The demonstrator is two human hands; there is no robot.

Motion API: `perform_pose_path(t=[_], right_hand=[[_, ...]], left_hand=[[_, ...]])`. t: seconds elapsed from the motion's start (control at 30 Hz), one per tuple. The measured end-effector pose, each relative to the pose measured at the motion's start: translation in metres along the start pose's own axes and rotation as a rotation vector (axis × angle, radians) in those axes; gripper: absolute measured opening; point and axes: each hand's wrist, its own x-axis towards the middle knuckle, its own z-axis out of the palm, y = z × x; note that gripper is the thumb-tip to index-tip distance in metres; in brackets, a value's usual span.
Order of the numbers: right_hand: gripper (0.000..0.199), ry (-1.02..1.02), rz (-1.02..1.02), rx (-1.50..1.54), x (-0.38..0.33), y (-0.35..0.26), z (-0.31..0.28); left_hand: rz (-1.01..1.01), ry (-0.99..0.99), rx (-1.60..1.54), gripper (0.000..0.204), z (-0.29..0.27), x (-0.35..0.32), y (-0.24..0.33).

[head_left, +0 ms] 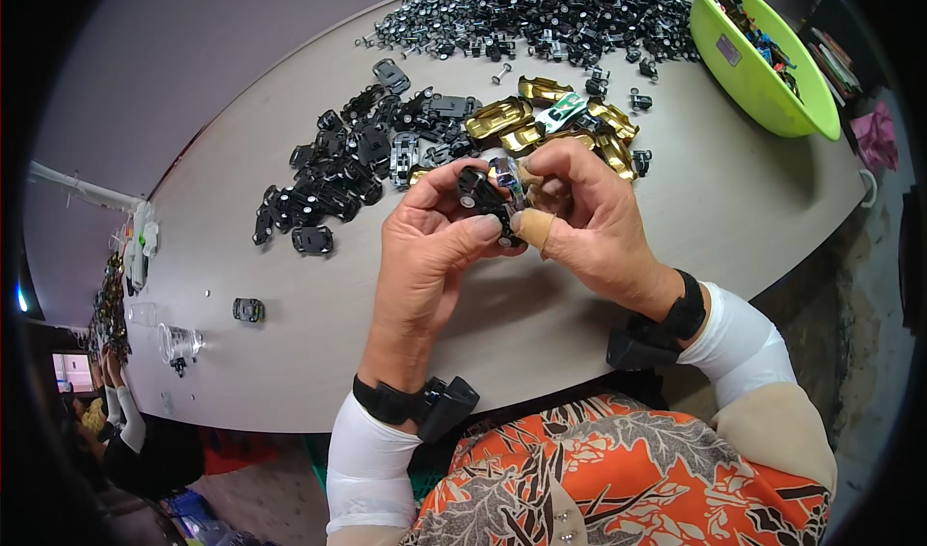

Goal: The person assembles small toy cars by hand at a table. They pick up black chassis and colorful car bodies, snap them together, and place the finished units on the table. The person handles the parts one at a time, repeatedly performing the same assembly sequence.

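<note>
Both hands meet over the table, working on small toy car parts. My left hand (433, 232) pinches a black toy car chassis (478, 196) with a wheel showing. Fingers of my right hand (599, 220), with a tan bandage on the thumb, close on a shiny toy car body (506, 173) pressed against the chassis; part of it is hidden by the fingers. Just beyond lie gold toy car bodies (498, 117) and one green-and-white body (560, 112). A heap of black chassis (338, 160) spreads out to the left of them.
A large pile of wheel axles (541, 15) covers the far edge. At the right stands a lime-green basin (763, 63) holding colourful pieces. To the left are a lone dark chassis (248, 309) and a clear plastic cup (181, 340). Another person (126, 430) sits at the far left.
</note>
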Motion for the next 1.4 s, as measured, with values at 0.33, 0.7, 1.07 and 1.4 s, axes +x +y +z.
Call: perform_pose_path(t=[0.33, 0.7, 1.07, 1.4], right_hand=[[0.037, -0.067, -0.003, -0.094, 0.002, 0.001, 0.001], [0.029, -0.197, -0.146, -0.235, 0.008, -0.008, -0.008], [0.027, -0.029, -0.261, -0.524, 0.005, -0.003, -0.003], [0.025, -0.059, -0.251, -0.544, 0.005, -0.002, -0.009]], left_hand=[[0.053, 0.002, 0.091, 0.041, 0.002, -0.002, -0.002], [0.112, -0.033, 0.229, 0.037, -0.007, -0.001, -0.008], [0.065, 0.002, 0.281, 0.033, 0.008, -0.004, -0.013], [0.008, 0.011, 0.224, 0.03, -0.002, -0.002, -0.014]])
